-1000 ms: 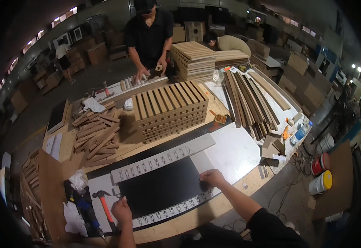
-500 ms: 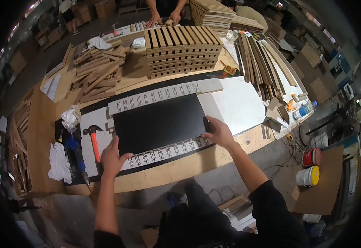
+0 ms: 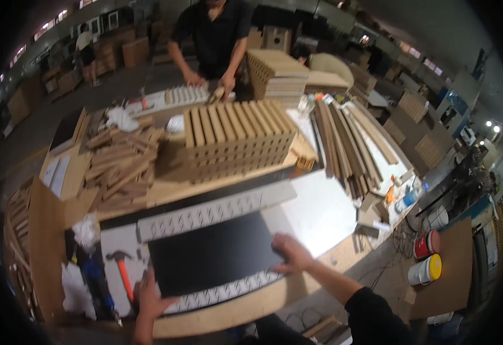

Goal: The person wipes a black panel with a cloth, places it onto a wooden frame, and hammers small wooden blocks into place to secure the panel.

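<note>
A flat, black rectangular panel (image 3: 211,250) lies on the workbench between the person's hands, its long axis running left to right, with the right end slanting slightly farther from the body. The left hand (image 3: 149,300) is at the near left corner, thumb spread wide from the fingers and clasping nothing visible. The right hand (image 3: 293,255) is at the right end, fingers bent; blur hides whether it grips. Both hands sit about equally close. A white strip with dark marks (image 3: 228,291) runs along the near long edge.
</note>
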`<state>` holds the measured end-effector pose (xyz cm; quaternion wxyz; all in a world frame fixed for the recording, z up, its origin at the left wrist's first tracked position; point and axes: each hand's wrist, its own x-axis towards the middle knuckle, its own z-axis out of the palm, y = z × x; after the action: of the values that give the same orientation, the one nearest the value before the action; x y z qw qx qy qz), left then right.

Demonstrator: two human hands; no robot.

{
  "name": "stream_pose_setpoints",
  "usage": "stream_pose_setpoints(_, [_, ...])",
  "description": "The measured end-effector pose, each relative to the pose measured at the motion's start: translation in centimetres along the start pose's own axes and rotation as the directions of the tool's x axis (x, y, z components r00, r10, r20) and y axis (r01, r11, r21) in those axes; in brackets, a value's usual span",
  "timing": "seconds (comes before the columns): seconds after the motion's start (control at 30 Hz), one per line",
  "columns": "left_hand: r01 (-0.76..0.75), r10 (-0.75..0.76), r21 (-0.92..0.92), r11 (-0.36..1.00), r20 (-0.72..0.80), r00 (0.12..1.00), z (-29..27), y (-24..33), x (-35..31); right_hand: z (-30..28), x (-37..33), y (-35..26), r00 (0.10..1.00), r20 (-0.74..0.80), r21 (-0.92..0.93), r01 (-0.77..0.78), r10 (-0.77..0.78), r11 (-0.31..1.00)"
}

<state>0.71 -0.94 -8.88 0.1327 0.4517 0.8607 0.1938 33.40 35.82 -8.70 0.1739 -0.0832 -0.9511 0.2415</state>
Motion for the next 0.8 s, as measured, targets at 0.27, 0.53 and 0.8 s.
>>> stream_pose_setpoints(0.27, [0.119, -0.116, -0.061, 0.991, 0.045, 0.992, -3.2, 2.3, 0.3, -2.7, 2.9, -3.1, 0.891, 0.238, 0.092, -0.418, 0.387, 0.904])
stream_pose_setpoints(0.53, [0.269, -0.289, -0.354, 0.896, -0.004, 0.957, -3.1, 3.6, 2.1, -2.1, 4.4, 3.0, 0.42, 0.56, 0.504, -0.857, 0.714, 0.109])
stream_pose_setpoints(0.8, [0.282, -0.312, -0.275, 0.919, -0.07, 0.948, -2.8, 2.5, 1.1, -4.2, 7.5, -1.1, 0.57, 0.533, 0.635, -0.758, 0.626, 0.15])
